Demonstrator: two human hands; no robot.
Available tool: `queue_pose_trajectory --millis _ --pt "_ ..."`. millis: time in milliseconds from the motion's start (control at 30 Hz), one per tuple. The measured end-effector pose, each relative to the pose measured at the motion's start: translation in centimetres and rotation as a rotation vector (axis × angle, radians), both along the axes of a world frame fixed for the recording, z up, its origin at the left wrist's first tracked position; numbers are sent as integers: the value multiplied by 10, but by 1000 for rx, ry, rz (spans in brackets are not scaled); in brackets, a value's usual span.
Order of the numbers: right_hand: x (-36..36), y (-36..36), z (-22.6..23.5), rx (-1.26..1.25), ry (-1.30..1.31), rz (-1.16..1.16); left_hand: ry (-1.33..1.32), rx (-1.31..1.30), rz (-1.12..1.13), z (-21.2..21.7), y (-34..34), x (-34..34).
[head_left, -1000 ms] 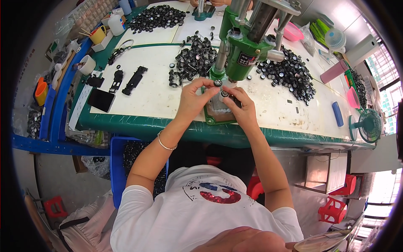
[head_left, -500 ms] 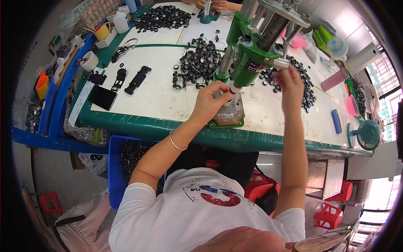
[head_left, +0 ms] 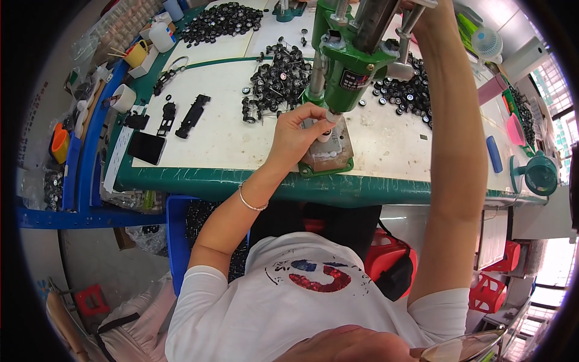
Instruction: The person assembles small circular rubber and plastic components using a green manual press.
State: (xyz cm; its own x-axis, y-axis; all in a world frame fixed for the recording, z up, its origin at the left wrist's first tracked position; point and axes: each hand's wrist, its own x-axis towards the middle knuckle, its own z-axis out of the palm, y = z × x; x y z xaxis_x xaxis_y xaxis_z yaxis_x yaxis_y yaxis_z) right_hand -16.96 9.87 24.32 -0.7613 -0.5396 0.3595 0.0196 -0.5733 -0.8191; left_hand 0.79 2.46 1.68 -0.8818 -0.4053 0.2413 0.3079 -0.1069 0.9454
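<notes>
The green bench press (head_left: 353, 72) stands on the worktable in front of me. Just under its ram, my left hand (head_left: 301, 130) has thumb and forefinger pinched together. Whatever lies between those fingertips is too small and covered to name. Below them sits a small white round holder (head_left: 324, 136) on the metal base plate (head_left: 341, 148). My right hand (head_left: 431, 21) is raised at the upper edge of the picture, beside the press's metal lever bars (head_left: 412, 21). Its fingers are mostly hidden, so their grip does not show.
Wheels on axles (head_left: 280, 78) lie heaped left of the press, loose black wheels (head_left: 401, 90) to its right. Black toy chassis (head_left: 193, 116) and a phone (head_left: 146, 148) lie at the left. A green fan (head_left: 540, 175) stands at the right edge, a blue bin (head_left: 178, 235) below.
My right hand has gone up and away from beside the press, with the forearm stretched forward. My left hand stays pinched under the ram. The view has shifted slightly.
</notes>
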Motion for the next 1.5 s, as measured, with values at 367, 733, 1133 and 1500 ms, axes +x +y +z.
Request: queue_pose_trajectory --millis 367,733,1133,1500 --pt "48 22 -3 -46 307 -343 17 -143 60 -2 -2 7" --pt "58 47 -23 -284 592 -413 20 -184 91 -9 -1 3" --pt "57 61 -34 -380 520 -225 -48 -95 70 -14 2 6" --pt "7 0 -14 7 101 -130 50 527 141 -17 -20 6"
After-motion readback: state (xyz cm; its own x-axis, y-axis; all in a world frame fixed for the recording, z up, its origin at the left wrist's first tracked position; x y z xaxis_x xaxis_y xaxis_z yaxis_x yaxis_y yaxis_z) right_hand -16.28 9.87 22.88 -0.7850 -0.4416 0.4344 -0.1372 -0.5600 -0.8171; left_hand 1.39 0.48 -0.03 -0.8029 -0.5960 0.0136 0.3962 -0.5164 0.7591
